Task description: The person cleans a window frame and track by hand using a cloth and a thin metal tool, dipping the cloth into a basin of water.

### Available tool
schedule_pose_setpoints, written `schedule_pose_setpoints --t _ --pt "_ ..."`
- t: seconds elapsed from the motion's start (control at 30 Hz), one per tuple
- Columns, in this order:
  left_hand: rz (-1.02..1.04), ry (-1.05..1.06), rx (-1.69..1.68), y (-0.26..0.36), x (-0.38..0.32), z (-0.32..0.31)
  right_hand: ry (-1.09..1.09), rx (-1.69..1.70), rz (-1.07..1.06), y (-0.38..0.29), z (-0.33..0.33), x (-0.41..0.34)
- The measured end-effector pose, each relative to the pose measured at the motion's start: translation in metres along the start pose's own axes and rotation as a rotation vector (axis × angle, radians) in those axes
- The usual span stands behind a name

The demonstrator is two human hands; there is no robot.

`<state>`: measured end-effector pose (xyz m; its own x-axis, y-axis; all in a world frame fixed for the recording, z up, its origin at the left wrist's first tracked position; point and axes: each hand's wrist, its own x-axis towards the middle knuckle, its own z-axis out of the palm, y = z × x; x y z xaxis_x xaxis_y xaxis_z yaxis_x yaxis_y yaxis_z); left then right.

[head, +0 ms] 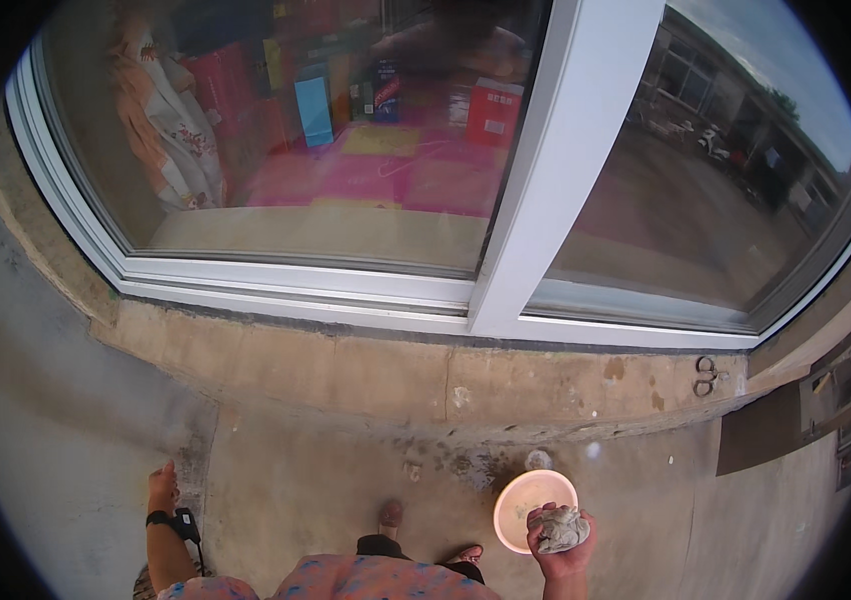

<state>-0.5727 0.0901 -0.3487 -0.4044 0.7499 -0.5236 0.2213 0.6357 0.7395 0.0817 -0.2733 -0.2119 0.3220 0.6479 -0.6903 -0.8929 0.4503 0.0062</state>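
My right hand grips a crumpled greyish-white cloth over the right rim of a pale plastic basin, which rests on the concrete ground. At the lower left, my left hand hangs away from the window with its fingers curled; nothing shows in it, though its palm side is hidden. A black band with a small device circles that wrist. In front of me stands a white-framed sliding window, its glass showing reflections and the things behind it.
Below the window runs a concrete ledge, with scissors lying at its right end. Wet spots mark the ground left of the basin. Behind the glass are a patterned curtain, a blue box and a red box.
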Motion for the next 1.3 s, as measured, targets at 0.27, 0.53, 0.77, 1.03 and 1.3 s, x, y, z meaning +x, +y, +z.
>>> schedule_pose_setpoints --t 0.27,0.53,0.77,1.03,1.3 --pt "0.536 0.43 0.934 0.03 0.042 -0.025 0.084 -0.189 0.05 0.006 0.017 0.022" --pt "1.063 -0.438 0.434 0.282 -0.185 0.177 0.035 -0.182 0.125 0.005 0.042 0.047" --pt "1.553 -0.616 0.542 0.343 -0.296 0.356 0.067 -0.145 0.035 -0.008 0.043 0.046" --pt "1.876 -0.734 0.509 0.312 -0.286 0.457 0.075 -0.004 -0.122 0.015 0.037 0.031" --pt "2.106 -0.854 0.82 0.339 -0.271 0.449 0.053 0.115 -0.116 0.091 0.054 0.06"
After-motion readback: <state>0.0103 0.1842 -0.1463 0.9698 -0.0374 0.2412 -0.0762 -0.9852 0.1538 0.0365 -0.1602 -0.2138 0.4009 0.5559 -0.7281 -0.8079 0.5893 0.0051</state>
